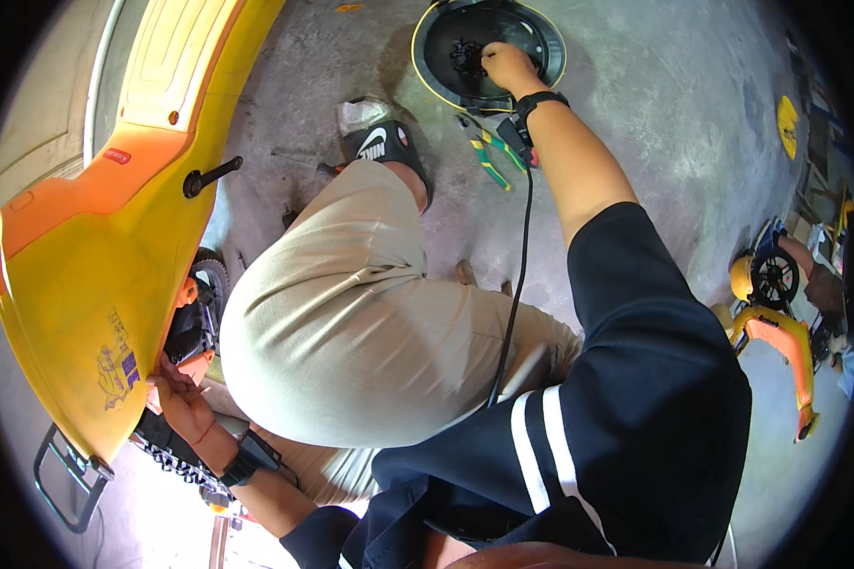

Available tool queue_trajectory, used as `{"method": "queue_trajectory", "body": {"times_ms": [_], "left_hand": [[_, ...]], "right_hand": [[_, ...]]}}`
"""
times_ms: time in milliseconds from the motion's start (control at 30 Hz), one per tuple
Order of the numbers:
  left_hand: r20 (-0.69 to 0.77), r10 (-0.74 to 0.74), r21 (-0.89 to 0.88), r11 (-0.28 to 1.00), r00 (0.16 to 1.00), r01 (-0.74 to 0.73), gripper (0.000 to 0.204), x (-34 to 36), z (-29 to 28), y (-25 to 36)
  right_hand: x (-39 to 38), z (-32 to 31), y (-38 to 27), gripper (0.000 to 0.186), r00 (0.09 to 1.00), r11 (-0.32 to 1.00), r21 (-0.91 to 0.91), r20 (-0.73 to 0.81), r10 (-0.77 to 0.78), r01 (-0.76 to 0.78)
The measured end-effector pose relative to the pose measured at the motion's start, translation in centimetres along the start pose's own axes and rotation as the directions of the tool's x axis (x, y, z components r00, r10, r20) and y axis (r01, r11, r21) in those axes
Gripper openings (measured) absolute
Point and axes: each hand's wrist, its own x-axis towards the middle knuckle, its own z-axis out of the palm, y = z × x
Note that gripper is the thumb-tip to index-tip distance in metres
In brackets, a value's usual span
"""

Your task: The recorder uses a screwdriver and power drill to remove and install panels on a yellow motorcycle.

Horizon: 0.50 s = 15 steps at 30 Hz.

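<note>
My right hand (509, 66) reaches far forward into a round black dish with a yellow rim (446, 28) on the concrete floor. Its fingers close around small dark parts (465, 57) in the dish. My left hand (182, 403) rests low at the left against the underside of a large yellow and orange machine cover (104, 237), fingers spread on the edge, holding nothing that I can see. Green-handled pliers (489, 152) lie on the floor just below the dish, beside my right wrist. Both wrists wear black bands.
My bent knee in beige trousers (351, 313) fills the middle. A black sandal (384, 147) is on my foot. A black cable (517, 275) runs down from my right wrist. Another yellow and orange machine (778, 322) stands at the right.
</note>
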Motion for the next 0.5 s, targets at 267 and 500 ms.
{"method": "queue_trajectory", "body": {"times_ms": [267,500], "left_hand": [[-0.012,-0.014,0.027,1.0,1.0,0.014,0.056,0.9,-0.9,-0.3],[0.025,0.007,0.044,0.999,1.0,-0.008,0.056,0.5,-0.5,-0.2]], "right_hand": [[-1.0,0.1,-3.2,0.028,0.998,0.997,-0.061,-0.001,0.057,-0.057],[0.4,0.9,-5.7,0.028,0.95,0.94,-0.141,-0.079,0.301,-0.31]]}}
